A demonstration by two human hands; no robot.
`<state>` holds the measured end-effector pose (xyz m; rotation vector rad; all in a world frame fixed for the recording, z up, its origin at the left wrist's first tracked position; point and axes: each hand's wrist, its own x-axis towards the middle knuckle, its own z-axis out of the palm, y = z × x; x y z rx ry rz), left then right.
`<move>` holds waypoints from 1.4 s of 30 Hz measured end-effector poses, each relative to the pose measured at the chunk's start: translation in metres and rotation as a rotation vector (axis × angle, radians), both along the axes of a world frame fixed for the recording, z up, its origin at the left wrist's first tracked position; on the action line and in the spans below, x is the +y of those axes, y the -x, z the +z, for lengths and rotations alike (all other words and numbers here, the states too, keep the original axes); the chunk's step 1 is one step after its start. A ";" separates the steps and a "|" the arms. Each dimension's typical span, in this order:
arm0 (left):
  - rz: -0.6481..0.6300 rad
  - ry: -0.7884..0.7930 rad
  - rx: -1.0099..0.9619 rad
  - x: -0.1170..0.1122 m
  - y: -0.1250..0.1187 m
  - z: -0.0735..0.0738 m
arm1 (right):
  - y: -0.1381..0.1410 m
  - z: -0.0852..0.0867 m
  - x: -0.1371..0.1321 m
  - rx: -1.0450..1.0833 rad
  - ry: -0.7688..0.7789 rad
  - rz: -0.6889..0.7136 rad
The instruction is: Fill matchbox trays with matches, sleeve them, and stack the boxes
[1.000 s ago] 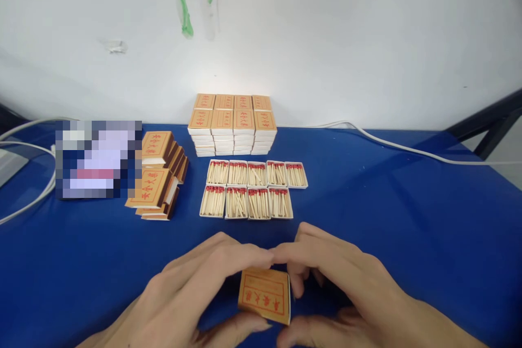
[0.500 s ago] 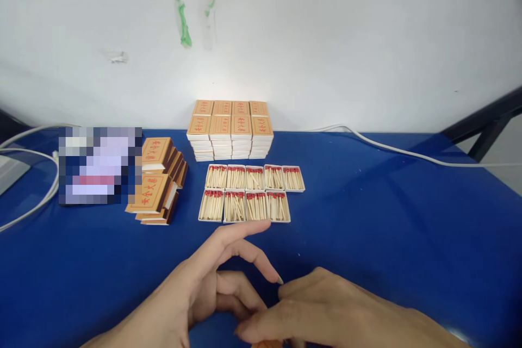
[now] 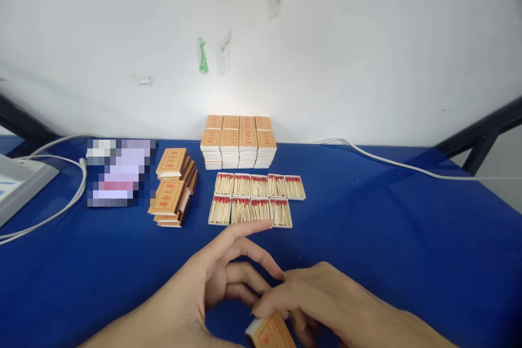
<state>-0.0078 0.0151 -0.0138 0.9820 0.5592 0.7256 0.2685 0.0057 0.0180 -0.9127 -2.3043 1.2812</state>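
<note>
Matchbox back in view, tilted at the bottom centre.
Half a second ago it was nearly hidden; now my right hand (image 3: 326, 304) pinches the matchbox (image 3: 269, 333) by its end, my left hand (image 3: 212, 283) loosely curled beside it, index finger outstretched, below the open trays (image 3: 256, 200).

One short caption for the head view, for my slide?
Both hands hold a matchbox before open match trays.

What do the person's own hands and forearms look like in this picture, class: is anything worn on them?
Both the left hand and the right hand are bare: no gloves, rings, watch or sleeves show on the forearms in view. The fingers are slender, and the visible fingernails look short and unpainted.
</note>
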 end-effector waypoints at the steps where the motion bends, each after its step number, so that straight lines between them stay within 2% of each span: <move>1: 0.021 -0.009 0.030 -0.001 0.000 0.004 | -0.001 -0.001 0.002 0.029 -0.052 -0.001; 4: 0.079 -0.048 0.076 -0.006 0.001 0.015 | -0.010 0.005 0.017 0.158 -0.189 -0.072; 6: 0.097 -0.070 0.097 -0.008 0.001 0.019 | -0.021 0.016 0.036 0.105 -0.192 -0.228; 8: 0.096 -0.086 0.118 -0.010 0.000 0.022 | -0.036 0.028 0.062 0.053 -0.276 -0.438; 10: 0.085 -0.086 0.146 -0.010 0.000 0.025 | -0.049 0.036 0.094 -0.008 -0.315 -0.559; 14: 0.087 -0.077 0.212 -0.011 -0.002 0.031 | -0.058 0.034 0.154 -0.144 -0.373 -0.536; 18: 0.116 -0.113 0.247 -0.012 -0.002 0.031 | -0.045 0.018 0.191 -0.203 -0.367 -0.466; 24: 0.166 -0.163 0.296 -0.015 -0.003 0.031 | -0.027 -0.001 0.212 -0.208 -0.340 -0.388; 32: 0.199 -0.179 0.348 -0.015 -0.005 0.036 | -0.020 -0.015 0.227 -0.145 -0.397 -0.409; 34: 0.261 -0.235 0.442 -0.015 -0.004 0.037 | -0.020 -0.018 0.230 -0.128 -0.410 -0.417; 36: 0.376 -0.386 0.554 -0.016 -0.003 0.040 | -0.020 -0.020 0.232 -0.115 -0.420 -0.427; 40: 0.719 -0.825 0.837 -0.019 0.007 0.047 | -0.020 -0.024 0.235 -0.108 -0.426 -0.439; 42: 0.886 -0.886 0.962 -0.016 0.013 0.052 | -0.019 -0.024 0.236 -0.113 -0.423 -0.445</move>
